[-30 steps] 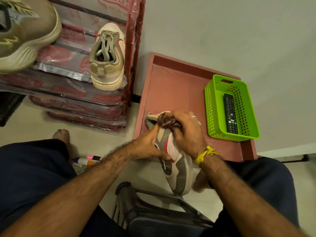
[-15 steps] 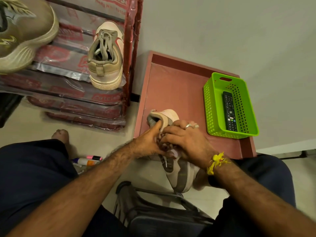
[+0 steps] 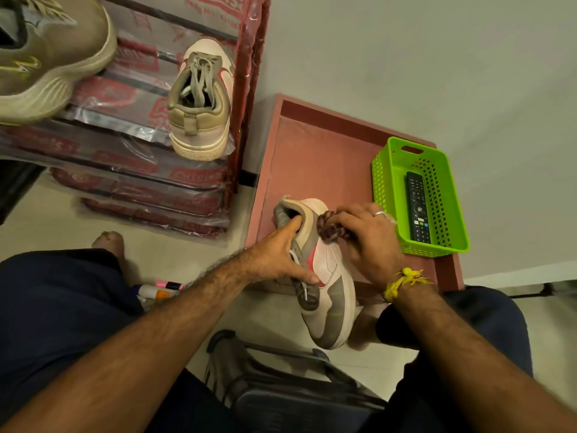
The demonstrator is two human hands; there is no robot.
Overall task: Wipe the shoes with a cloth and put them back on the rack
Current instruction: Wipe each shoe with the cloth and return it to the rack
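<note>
Centre of frame: a white and grey shoe (image 3: 324, 276) with a red side stripe is held over the near edge of a low red table (image 3: 315, 157), toe toward the bottom of the frame. Left hand (image 3: 278, 257) grips it, fingers tucked into the heel opening and thumb across the laces. Right hand (image 3: 368, 239) has its fingers clenched round a bunched dark patterned cloth (image 3: 331, 228), which touches the shoe's side near the heel; how firmly it presses cannot be told. Upper left: a plastic-wrapped shoe rack (image 3: 175, 179) carries the matching shoe (image 3: 203, 101), heel toward the camera, and a larger tan sneaker (image 3: 53, 57) at the frame's edge. Right of centre: a green basket (image 3: 384, 182) on the table, just beside the right hand, holds a black remote (image 3: 418, 210).
</note>
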